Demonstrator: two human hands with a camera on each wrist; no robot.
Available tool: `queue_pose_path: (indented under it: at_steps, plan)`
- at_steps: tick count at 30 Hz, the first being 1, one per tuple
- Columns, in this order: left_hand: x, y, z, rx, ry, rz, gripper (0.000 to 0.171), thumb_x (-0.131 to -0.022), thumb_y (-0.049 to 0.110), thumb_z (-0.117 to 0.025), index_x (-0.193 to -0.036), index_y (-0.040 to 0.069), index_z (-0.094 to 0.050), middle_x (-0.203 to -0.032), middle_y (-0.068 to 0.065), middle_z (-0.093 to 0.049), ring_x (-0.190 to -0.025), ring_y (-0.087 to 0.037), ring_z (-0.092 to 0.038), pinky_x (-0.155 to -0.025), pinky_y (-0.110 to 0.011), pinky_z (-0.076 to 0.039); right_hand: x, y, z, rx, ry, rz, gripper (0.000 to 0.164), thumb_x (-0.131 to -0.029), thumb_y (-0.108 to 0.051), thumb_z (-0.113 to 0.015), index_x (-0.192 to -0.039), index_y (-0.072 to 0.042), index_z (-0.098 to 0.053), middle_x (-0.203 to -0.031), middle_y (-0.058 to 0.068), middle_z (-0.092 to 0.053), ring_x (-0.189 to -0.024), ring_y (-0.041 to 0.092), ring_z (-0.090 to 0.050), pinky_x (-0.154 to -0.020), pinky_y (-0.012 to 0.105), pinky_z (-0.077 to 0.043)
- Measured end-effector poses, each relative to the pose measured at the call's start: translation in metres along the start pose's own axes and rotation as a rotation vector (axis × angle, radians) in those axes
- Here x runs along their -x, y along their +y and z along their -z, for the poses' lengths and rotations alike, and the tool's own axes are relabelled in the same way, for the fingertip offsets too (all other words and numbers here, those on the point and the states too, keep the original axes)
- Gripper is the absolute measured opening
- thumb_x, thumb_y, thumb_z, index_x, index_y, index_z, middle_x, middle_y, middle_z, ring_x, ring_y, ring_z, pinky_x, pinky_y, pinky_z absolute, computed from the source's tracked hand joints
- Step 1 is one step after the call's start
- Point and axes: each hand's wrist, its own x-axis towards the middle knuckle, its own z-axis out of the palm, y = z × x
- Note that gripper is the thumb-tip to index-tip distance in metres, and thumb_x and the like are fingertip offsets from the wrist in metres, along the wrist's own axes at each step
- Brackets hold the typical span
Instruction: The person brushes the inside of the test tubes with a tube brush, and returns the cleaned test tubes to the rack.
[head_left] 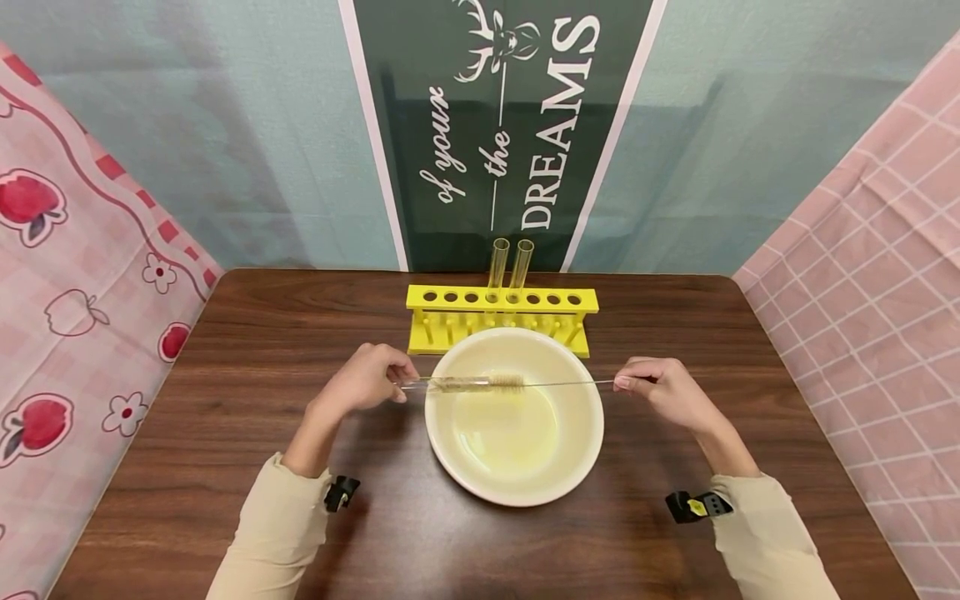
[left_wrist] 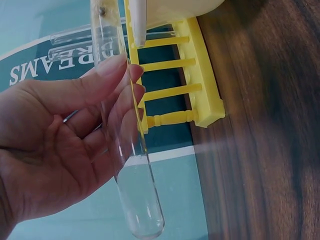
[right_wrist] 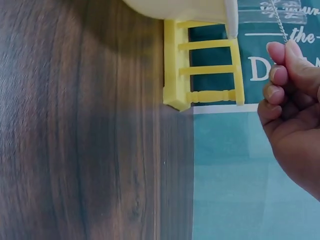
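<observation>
The left hand [head_left: 367, 377] is pinching a clear test tube [head_left: 461, 384] between thumb and fingers, while the right hand [head_left: 663, 390] is pinching the twisted-wire handle [head_left: 562, 384] of a test-tube brush [head_left: 507, 382], whose bristles are sitting partly inside the tube's mouth. Both are running left to right above a cream basin [head_left: 517, 500], the tube's rounded end pointing left. Beyond, a yellow rack [head_left: 461, 307], partly hidden by the basin, is holding two other tubes [head_left: 498, 265].
</observation>
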Motion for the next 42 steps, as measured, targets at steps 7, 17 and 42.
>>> queue_pose_path:
  at_steps: [7, 17, 42]
  plan:
    - [0.001, -0.003, 0.005, -0.002, -0.031, -0.007, 0.021, -0.065, -0.006, -0.076, -0.082, 0.004, -0.07, -0.078, -0.005, -0.065, -0.073, -0.016, -0.057, -0.067, -0.03, -0.049, 0.002, -0.019, 0.0, 0.053, 0.055, 0.096, 0.02, -0.074, 0.016, -0.063, -0.073, -0.004, -0.067, -0.069, -0.004, -0.059, -0.06, 0.017, -0.053, -0.055, 0.02, -0.043]
    - [0.003, -0.005, 0.011, -0.013, -0.051, 0.006, 0.021, -0.065, -0.005, -0.076, -0.083, 0.004, -0.07, -0.079, -0.006, -0.066, -0.074, -0.016, -0.058, -0.067, -0.03, -0.049, 0.005, -0.015, 0.004, 0.043, 0.064, 0.129, 0.022, -0.073, 0.018, -0.062, -0.075, -0.003, -0.067, -0.072, -0.003, -0.061, -0.064, 0.007, -0.054, -0.057, 0.018, -0.043]
    - [0.017, -0.02, 0.024, -0.039, -0.017, 0.028, 0.021, -0.065, -0.007, -0.075, -0.084, 0.001, -0.07, -0.08, -0.008, -0.067, -0.071, -0.017, -0.059, -0.065, -0.032, -0.049, 0.016, -0.008, 0.018, 0.004, 0.089, 0.131, 0.025, -0.073, 0.021, -0.06, -0.076, -0.003, -0.066, -0.072, 0.004, -0.062, -0.065, 0.005, -0.054, -0.056, 0.018, -0.042]
